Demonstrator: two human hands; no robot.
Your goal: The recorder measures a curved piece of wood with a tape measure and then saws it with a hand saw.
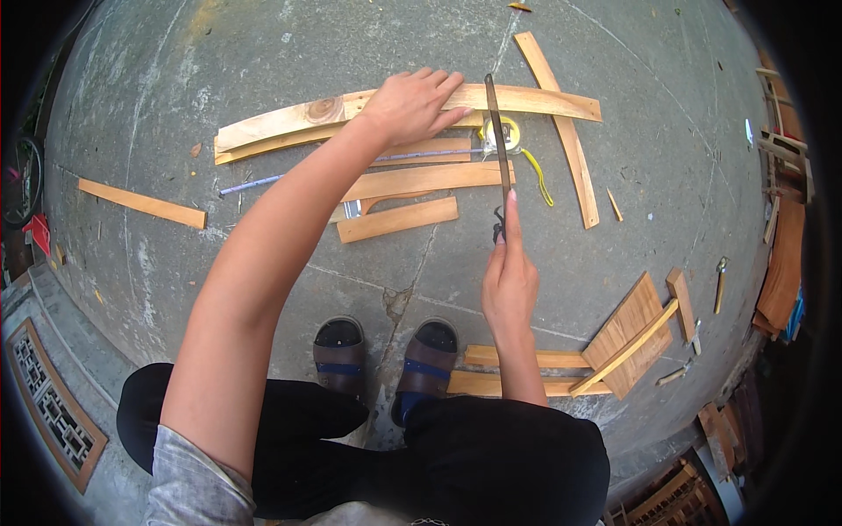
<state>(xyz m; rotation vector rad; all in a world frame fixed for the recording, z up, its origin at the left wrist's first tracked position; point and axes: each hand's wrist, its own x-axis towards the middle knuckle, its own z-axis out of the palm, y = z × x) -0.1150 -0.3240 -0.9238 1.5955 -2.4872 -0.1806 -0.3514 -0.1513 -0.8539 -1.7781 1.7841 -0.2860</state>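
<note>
A long pale wooden plank [263,125] with a knot lies across the floor in front of me, stacked on another board. My left hand [414,107] grips it from above, fingers over the far side and thumb toward the near edge. In my right hand [510,279] is a handsaw [496,118], its narrow dark blade pointing away from me and crossing the plank to the right of my left hand. The handle is mostly hidden by my fingers. Beside the blade sits a yellow and white tape measure [504,131] with a yellow strap; its extended tape [254,182] runs left.
Shorter boards [399,219] lie nearer me. A crossing strip [574,162] lies right, another strip [145,203] left. At lower right are an assembled wooden piece [627,333] and a hammer [720,285]. My sandals [427,355] stand on the concrete. Stacked wood [781,263] lines the right edge.
</note>
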